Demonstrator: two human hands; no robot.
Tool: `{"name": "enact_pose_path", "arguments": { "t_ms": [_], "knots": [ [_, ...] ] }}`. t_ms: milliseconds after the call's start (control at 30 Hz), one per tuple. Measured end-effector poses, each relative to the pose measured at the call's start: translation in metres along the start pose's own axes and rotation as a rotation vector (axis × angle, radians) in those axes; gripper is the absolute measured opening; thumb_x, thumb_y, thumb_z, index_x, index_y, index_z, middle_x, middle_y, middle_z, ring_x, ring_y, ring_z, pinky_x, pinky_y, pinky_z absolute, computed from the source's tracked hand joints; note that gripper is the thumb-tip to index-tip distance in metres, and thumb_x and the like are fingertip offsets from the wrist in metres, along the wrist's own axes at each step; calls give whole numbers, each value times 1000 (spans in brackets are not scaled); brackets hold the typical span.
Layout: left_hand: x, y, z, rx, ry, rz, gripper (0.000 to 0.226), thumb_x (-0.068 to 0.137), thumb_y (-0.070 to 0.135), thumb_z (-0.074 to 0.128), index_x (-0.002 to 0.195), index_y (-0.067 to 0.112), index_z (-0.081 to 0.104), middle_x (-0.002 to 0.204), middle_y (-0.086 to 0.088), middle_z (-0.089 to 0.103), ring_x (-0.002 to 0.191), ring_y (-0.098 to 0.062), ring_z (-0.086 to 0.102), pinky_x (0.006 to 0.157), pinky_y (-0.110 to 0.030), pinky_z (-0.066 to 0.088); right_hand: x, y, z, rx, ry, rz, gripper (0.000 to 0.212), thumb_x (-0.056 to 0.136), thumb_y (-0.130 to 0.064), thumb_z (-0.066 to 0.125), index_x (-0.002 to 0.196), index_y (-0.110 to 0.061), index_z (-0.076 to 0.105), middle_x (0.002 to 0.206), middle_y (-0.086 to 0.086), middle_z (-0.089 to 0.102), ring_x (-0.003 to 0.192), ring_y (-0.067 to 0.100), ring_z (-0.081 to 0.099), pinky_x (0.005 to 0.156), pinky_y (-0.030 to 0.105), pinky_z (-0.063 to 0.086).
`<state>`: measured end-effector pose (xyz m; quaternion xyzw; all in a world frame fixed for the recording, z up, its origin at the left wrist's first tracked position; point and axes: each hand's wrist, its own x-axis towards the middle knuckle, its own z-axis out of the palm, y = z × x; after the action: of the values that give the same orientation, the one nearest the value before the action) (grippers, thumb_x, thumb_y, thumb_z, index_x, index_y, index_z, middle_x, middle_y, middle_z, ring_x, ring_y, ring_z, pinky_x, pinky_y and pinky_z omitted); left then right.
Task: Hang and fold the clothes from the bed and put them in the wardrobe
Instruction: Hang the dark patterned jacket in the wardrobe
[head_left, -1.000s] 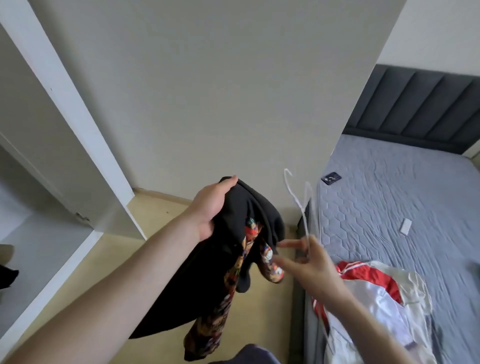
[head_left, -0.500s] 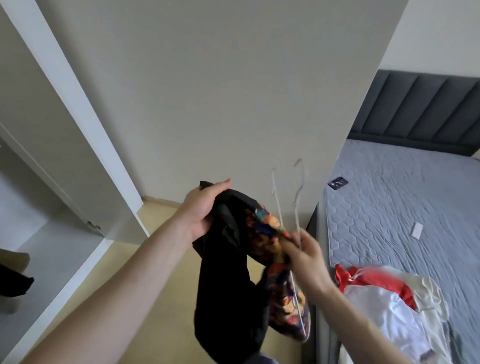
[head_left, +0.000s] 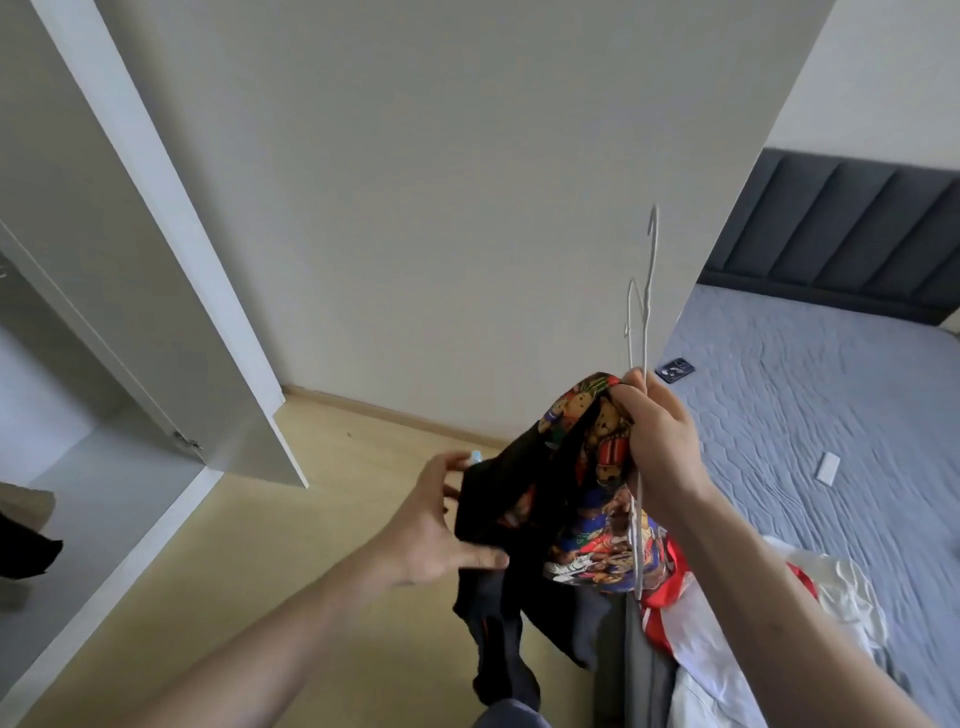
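A black garment (head_left: 524, 525) with a colourful printed lining hangs in the air between my hands. My right hand (head_left: 655, 441) grips its top edge together with two thin white wire hangers (head_left: 643, 306), whose hooks stick up above my fist. My left hand (head_left: 434, 525) has its fingers spread and touches the garment's black side from the left, without gripping it. The open wardrobe (head_left: 104, 364) is on the left. A white and red garment (head_left: 727, 639) lies on the bed's near edge.
The grey bed (head_left: 810, 426) with a dark padded headboard fills the right side; a phone (head_left: 674, 369) and a small white item (head_left: 827, 468) lie on it. The white wardrobe door (head_left: 171, 249) stands open. A dark cloth (head_left: 26, 551) sits on the wardrobe shelf. Wooden floor lies below.
My right hand has taken hold of the garment's top with the hangers and lifted it. My left hand has let go, dropped lower and opened against the cloth.
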<state>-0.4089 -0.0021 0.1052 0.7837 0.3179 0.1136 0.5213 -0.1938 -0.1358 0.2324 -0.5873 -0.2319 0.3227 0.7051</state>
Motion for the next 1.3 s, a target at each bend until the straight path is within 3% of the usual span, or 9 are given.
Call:
{"name": "enact_pose_path", "arguments": {
  "t_ms": [167,433,567,700,833,933,1000,1133,1300],
  "knots": [
    [-1,-37,34,109,-133,-205,6,96,29,65,92,25,69,93,7,74,87,-13,71,90,-44,57,-3,3,-3,-110,8,-47,32,85,-16,57,67,-28,33,65,-6,34,57,9,37,50,21,36],
    [20,13,-2,-8,2,-92,35,106,36,52,76,18,51,68,5,48,64,-12,46,64,-34,35,23,11,-96,-691,286,-70,38,93,-19,61,70,-26,32,59,-13,36,53,11,32,49,30,29],
    [28,51,-2,-339,-39,-54,37,106,31,55,87,0,60,77,-10,55,68,-19,53,60,-32,43,10,39,-114,-1012,322,-32,30,97,-24,65,78,-25,42,91,-2,63,75,27,58,67,39,42],
    [36,80,8,-692,11,-160,24,105,26,56,104,3,65,87,-15,65,74,-20,65,59,-28,53,-30,64,-74,-815,171,-13,20,79,-42,79,82,-29,64,84,-14,72,72,16,66,66,31,47],
    [39,103,9,-874,92,-231,24,104,26,60,84,12,62,80,-7,62,68,-12,66,57,-23,55,-65,86,-20,-648,-19,40,39,68,-59,84,84,-29,66,82,-11,75,61,6,65,56,28,53],
    [39,115,5,-947,104,-211,24,105,29,59,89,10,58,86,-10,57,80,-18,63,64,-25,58,-74,97,12,-547,-80,103,56,66,-62,88,90,-20,61,98,-11,76,79,8,75,66,42,64],
    [37,121,-1,-984,100,-187,24,105,29,58,97,7,56,91,-11,56,88,-21,62,69,-26,59,-74,100,29,-539,-73,64,54,66,-64,87,93,-23,63,100,-13,77,90,5,75,75,35,63],
    [32,124,-14,-1036,108,-138,24,103,29,62,94,8,55,90,-11,57,89,-20,65,76,-28,60,-65,99,53,-466,-68,18,39,78,-51,83,105,-26,69,98,-14,78,91,4,75,78,26,62],
    [29,117,-37,-1061,209,-101,26,100,25,66,84,10,54,84,-5,53,84,-13,63,74,-27,60,-49,107,58,-479,-5,-10,31,87,-25,74,76,-19,46,74,-11,72,61,1,60,57,17,48]
  ]
}}
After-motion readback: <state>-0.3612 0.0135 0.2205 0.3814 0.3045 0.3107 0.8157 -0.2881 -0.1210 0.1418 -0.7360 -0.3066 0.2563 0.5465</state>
